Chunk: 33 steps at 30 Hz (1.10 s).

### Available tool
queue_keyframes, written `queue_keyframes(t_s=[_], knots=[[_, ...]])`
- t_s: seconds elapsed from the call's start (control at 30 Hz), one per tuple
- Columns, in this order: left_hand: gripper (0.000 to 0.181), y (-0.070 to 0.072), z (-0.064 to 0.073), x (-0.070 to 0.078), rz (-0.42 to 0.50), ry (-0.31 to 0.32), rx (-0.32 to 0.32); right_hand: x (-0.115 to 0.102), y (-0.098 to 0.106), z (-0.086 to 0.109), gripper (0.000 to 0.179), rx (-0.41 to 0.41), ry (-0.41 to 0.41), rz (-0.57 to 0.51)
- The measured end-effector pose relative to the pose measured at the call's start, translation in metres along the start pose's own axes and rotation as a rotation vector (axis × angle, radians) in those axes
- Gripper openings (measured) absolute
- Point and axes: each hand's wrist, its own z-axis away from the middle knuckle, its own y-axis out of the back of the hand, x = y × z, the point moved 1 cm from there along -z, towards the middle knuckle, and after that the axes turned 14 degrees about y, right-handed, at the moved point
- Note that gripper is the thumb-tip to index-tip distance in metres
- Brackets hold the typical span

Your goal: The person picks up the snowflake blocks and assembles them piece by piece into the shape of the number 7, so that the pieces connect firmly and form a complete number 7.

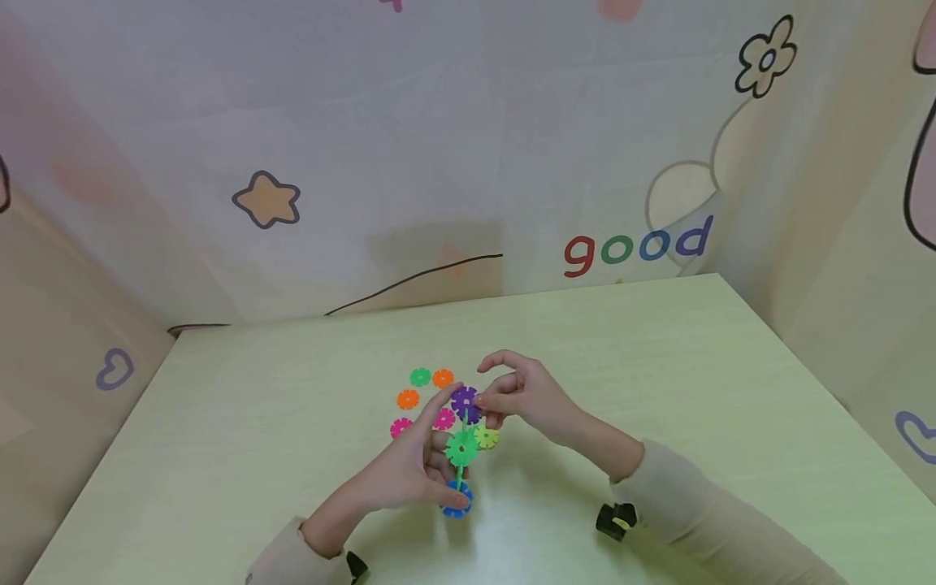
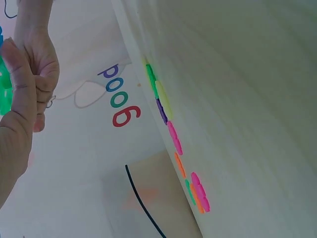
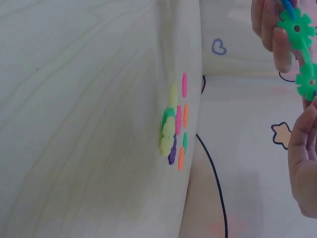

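Note:
My left hand (image 1: 409, 467) holds a chain of interlocked notched plastic discs upright, its thumb on the blue disc (image 1: 457, 505) at the bottom. Above that is a green disc (image 1: 461, 448) facing the head camera, with edge-on green pieces joined to it. A purple disc (image 1: 464, 398) tops the chain, and my right hand (image 1: 534, 400) pinches its edge between thumb and finger. In the right wrist view, the chain's green disc (image 3: 296, 28) shows beside the left fingertips. The left wrist view catches only a sliver of the chain's green part (image 2: 5, 89) behind the left thumb.
Loose discs lie on the pale table (image 1: 292, 455) behind the hands: green (image 1: 420, 377), orange (image 1: 443, 379), pink (image 1: 400, 428), yellow (image 1: 487, 437) and others. Printed cloth walls (image 1: 329, 122) stand around the table. Black wrist bands (image 1: 616, 520) sit at the sleeves.

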Motion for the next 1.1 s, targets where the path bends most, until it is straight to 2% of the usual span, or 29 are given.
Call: queue_keyframes(t_s=[0.27, 0.6, 0.83, 1.1], knots=[[0.114, 0.002, 0.003, -0.002, 0.027, 0.015, 0.044, 0.006, 0.012, 0.001, 0.027, -0.007, -0.022, 0.041], [0.114, 0.007, 0.008, -0.006, 0.049, -0.007, 0.065, 0.021, 0.021, 0.0, 0.026, -0.045, -0.109, 0.186], [0.114, 0.01, 0.01, -0.007, 0.047, -0.011, 0.091, 0.043, 0.025, -0.002, 0.03, -0.152, -0.085, 0.342], [0.114, 0.013, 0.013, -0.007, 0.07, -0.018, 0.102, 0.055, 0.023, -0.006, 0.035, -0.231, -0.077, 0.516]])
